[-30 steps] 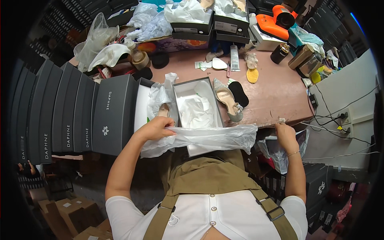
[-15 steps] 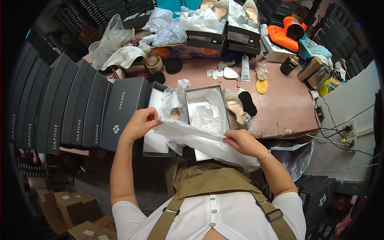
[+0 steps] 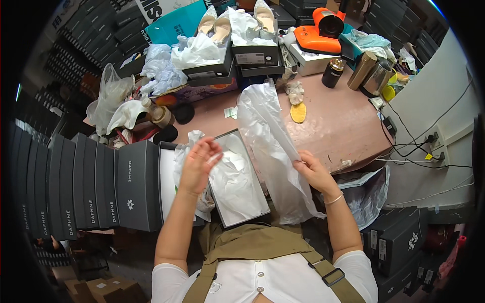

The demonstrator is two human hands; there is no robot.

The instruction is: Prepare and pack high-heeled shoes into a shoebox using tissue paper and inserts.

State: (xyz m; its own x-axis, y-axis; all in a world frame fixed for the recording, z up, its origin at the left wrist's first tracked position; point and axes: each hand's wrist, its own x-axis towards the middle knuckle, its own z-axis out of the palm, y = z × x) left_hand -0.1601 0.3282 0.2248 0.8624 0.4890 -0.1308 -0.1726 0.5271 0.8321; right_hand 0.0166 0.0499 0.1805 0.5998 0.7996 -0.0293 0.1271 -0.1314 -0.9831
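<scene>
My right hand (image 3: 313, 171) pinches the edge of a long, thin white translucent sheet (image 3: 270, 146), which hangs at an angle over the table's front edge. My left hand (image 3: 199, 164) is raised with nothing visible in it, its fingers loosely extended and slightly blurred. Below and beside it sits an open grey shoe box (image 3: 256, 199) lined with crumpled white tissue paper (image 3: 232, 174). Left of that, partly behind my left forearm, is another open box piece (image 3: 167, 174) with tissue and a glittery shoe (image 3: 204, 204) barely showing. The sheet hides part of the tabletop.
Closed dark grey shoe boxes (image 3: 136, 187) stand in a row at the left. Behind are open boxes with pale shoes (image 3: 222, 29), an orange device (image 3: 318, 38), a black jar (image 3: 332, 73) and a yellow sponge (image 3: 298, 113). Cables (image 3: 409, 146) hang at the right wall.
My left hand has let go of the sheet and moved over the lined box. My right hand keeps its hold, and the sheet now stretches away from me, covering the shoe and black pad.
</scene>
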